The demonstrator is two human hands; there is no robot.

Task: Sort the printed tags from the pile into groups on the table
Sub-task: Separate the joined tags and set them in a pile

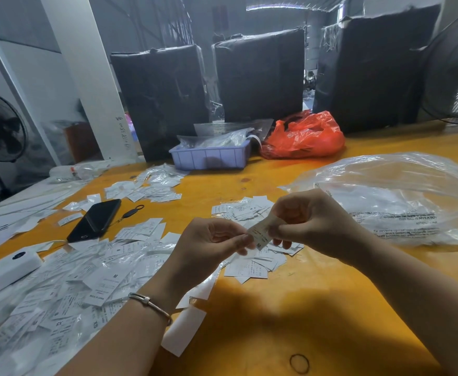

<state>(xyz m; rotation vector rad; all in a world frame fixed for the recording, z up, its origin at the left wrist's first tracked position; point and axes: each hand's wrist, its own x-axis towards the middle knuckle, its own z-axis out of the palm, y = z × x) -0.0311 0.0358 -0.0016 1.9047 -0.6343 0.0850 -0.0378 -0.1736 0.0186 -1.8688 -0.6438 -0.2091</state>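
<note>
Left hand [211, 241] and right hand [307, 223], both pinching one printed tag [261, 234] between them.

We cannot read the fine print on the small white printed tag [260, 236]; its ends hide behind fingertips. The big loose pile of white tags [59, 294] and white rectangular device [5, 270] run off the left edge.

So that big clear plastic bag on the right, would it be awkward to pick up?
Probably. The clear plastic bag looks thin and crumpled, so it would likely sag and flop. It seems light for its bulk, puffed with air. Its glossy film may slip on the table.
</note>
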